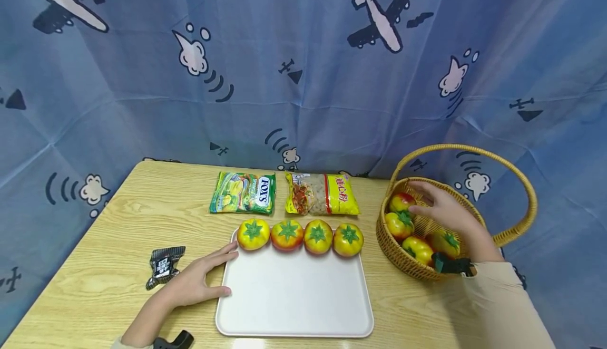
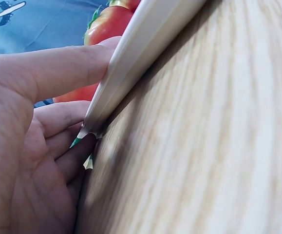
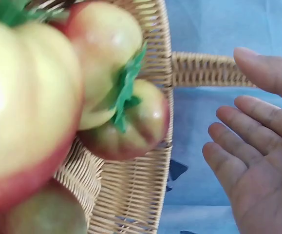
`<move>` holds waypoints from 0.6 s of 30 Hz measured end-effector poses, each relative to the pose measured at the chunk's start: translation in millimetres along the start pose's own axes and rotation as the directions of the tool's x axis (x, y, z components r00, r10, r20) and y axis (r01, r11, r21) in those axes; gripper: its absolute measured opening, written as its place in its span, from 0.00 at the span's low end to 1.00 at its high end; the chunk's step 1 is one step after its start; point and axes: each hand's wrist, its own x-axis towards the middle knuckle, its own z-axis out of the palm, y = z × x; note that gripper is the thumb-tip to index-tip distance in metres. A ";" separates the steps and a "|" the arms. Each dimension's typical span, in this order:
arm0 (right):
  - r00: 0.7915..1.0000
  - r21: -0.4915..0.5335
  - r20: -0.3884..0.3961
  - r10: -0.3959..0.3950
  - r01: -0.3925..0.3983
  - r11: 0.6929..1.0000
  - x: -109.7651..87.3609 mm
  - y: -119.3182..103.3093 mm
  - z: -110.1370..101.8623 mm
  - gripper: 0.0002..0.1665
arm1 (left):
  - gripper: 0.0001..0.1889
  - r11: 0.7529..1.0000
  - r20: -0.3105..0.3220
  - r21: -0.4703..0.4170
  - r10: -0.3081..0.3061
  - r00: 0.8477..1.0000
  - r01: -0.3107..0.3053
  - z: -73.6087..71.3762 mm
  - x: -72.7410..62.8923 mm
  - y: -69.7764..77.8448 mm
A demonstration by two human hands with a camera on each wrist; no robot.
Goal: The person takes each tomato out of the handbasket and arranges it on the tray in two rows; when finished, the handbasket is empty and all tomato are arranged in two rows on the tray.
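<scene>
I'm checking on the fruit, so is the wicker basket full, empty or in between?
In between: the head view shows several red-and-yellow fruits inside the wicker basket, with part of its woven inside showing bare beside them.

Blue curtain [image 1: 256, 38] (cartoon planes [image 1: 381, 22], soft creases) behind a pale wood-grain table [image 1: 123, 217].

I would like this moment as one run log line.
left hand: touches white tray | right hand: above wicker basket, holding nothing | tray: four tomatoes along far edge | basket: more tomatoes
</scene>
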 end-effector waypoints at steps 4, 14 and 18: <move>0.999 -0.034 0.025 -0.026 0.027 0.999 6.0 9.0 -0.4 0.36 | 0.41 1.000 -0.006 -0.005 -0.007 1.000 0.007 0.5 -0.3 -0.6; 0.991 -0.122 0.133 -0.032 0.048 0.991 21.2 22.6 3.6 0.34 | 0.42 1.000 -0.017 -0.006 -0.005 1.000 0.005 -0.3 -0.7 1.3; 0.988 -0.168 0.153 -0.017 0.043 0.985 25.6 23.8 5.3 0.35 | 0.43 1.000 -0.018 -0.010 -0.009 1.000 0.009 -0.1 -0.7 1.4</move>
